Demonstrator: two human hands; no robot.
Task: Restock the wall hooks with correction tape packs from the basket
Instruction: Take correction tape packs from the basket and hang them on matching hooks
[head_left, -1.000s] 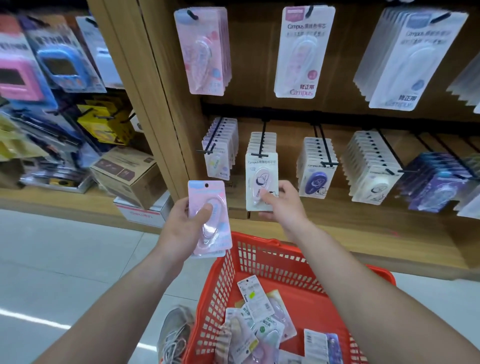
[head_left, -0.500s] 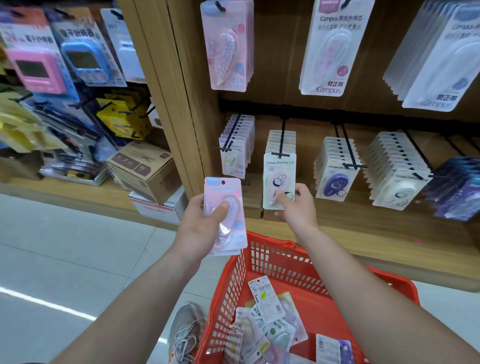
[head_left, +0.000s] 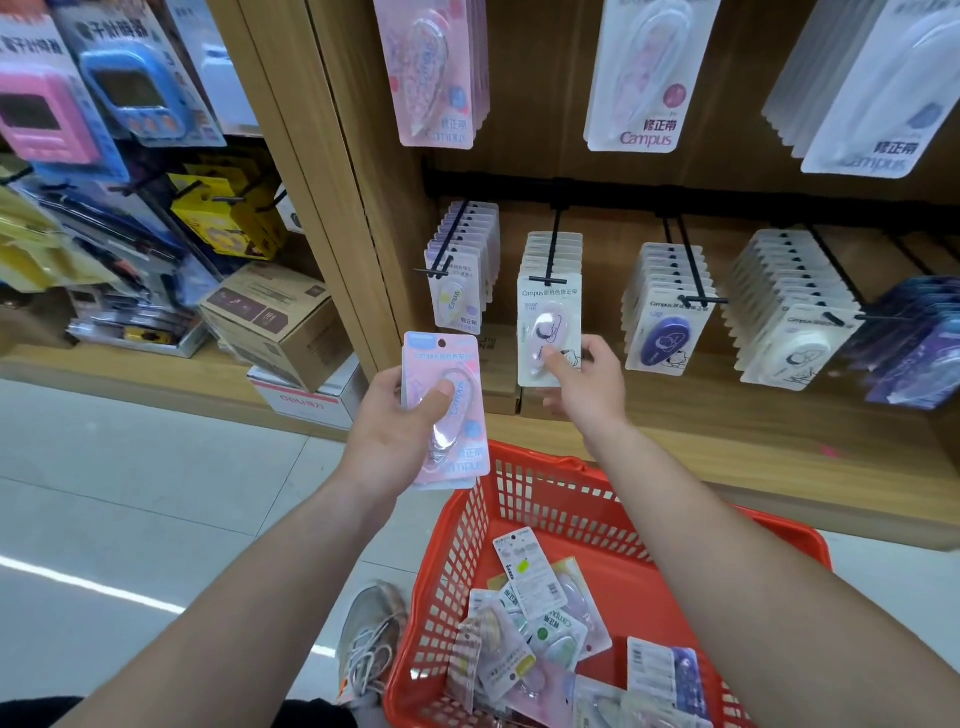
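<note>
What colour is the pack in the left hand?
The pack is pale pink, clearest in head view.

The view has drawn slightly closer to the hanging packs (head_left: 549, 332).

The pink pack (head_left: 447, 410) held in the left hand (head_left: 392, 423) is pastel card under a clear, glossy plastic blister that catches the light. The white pack (head_left: 549, 332) pinched by the right hand (head_left: 589, 395) is matt card with the same shiny blister. Above that hand, the hook (head_left: 552, 254) looks like thin black metal. Below both hands, the shelf board (head_left: 727, 457) has a smooth, matt wood grain, and the basket (head_left: 519, 488) is red plastic lattice, slightly shiny. Left of the left hand, the cardboard box (head_left: 275, 322) is dull brown, and the floor tiles (head_left: 130, 493) are pale and glossy.
</note>
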